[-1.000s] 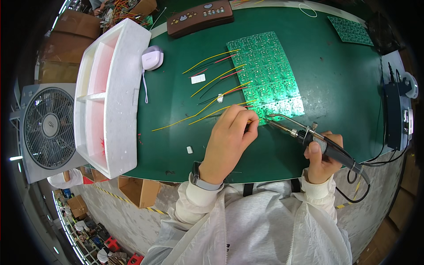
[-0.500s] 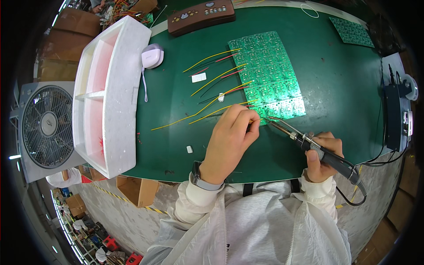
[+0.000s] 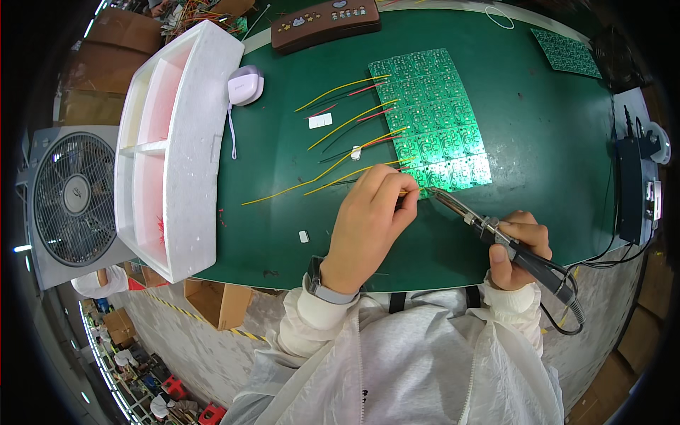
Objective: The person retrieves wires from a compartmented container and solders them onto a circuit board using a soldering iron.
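A green circuit board panel (image 3: 435, 113) lies on the green table, divided into rows of small boards. Yellow, red and black wires (image 3: 340, 127) stick out from its left edge in several groups. My left hand (image 3: 370, 230) is pinched at the panel's near left corner, its fingertips closed on a thin wire that they mostly hide. Held in my right hand (image 3: 520, 255) is a soldering iron (image 3: 464, 212) with a thin metal feed tube along its shaft. Its tip reaches that same corner, right beside my left fingertips; whether it touches the wire is too small to tell.
A white foam box (image 3: 191, 163) with compartments stands at the left, near a lilac case (image 3: 245, 86) with a strap. A brown pencil case (image 3: 326, 27) lies at the back. Another circuit board (image 3: 565, 53) and a dark boxy unit with cables (image 3: 634, 188) are at the right.
The iron's tip has shifted slightly at the panel corner, with the right hand barely moving. My left hand keeps its pinch in nearly the same place. The view has tilted a little.
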Demonstrator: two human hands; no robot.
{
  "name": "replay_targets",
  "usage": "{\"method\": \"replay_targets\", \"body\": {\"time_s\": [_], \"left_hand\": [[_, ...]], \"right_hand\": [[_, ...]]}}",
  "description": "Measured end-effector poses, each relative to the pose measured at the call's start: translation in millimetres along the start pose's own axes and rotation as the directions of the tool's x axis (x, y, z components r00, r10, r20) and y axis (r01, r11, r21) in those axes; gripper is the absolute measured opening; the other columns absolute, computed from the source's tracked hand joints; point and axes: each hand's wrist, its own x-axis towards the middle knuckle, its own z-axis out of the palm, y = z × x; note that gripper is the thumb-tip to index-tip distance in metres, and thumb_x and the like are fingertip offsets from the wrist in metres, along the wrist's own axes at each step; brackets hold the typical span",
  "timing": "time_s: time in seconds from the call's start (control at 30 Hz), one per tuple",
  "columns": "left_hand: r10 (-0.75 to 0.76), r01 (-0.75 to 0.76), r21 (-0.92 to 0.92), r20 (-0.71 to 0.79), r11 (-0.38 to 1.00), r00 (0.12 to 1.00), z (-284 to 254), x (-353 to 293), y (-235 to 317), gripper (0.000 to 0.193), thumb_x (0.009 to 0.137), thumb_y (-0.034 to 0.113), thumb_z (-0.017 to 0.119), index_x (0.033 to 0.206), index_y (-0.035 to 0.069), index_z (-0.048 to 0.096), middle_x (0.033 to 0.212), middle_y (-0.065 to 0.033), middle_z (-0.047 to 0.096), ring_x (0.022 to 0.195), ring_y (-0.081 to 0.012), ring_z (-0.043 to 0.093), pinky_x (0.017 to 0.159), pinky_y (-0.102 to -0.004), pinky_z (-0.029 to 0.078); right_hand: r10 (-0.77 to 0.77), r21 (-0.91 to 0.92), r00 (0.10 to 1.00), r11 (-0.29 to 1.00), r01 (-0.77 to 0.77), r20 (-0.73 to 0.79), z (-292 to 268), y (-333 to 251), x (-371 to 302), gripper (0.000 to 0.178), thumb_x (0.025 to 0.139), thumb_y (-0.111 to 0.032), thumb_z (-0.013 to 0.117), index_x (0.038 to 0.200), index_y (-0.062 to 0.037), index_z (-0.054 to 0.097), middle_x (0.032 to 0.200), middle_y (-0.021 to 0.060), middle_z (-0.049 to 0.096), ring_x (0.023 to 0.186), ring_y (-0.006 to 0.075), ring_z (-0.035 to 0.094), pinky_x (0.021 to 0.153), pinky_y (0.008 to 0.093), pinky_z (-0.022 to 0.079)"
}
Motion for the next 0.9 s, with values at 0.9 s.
{"method": "replay_targets", "body": {"time_s": [0.9], "left_hand": [[0.032, -0.030, 0.034, -0.056, 0.999, 0.998, 3.5, -1.8, 4.3, 0.017, 0.065, -0.001, 0.062, 0.077, 0.004, 0.052, 0.073, -0.0067, 0.047, 0.068, -0.0226, 0.050, 0.057, -0.0311, 0.041]], "right_hand": [[-0.066, -0.015, 0.997, 0.998, 0.066, -0.028, 4.4, -2.4, -1.5, 0.028, 0.063, -0.013, 0.067, 0.078, 0.0023, 0.049, 0.057, 0.0120, 0.051, 0.043, 0.0180, 0.047, 0.041, 0.0255, 0.038]]}}
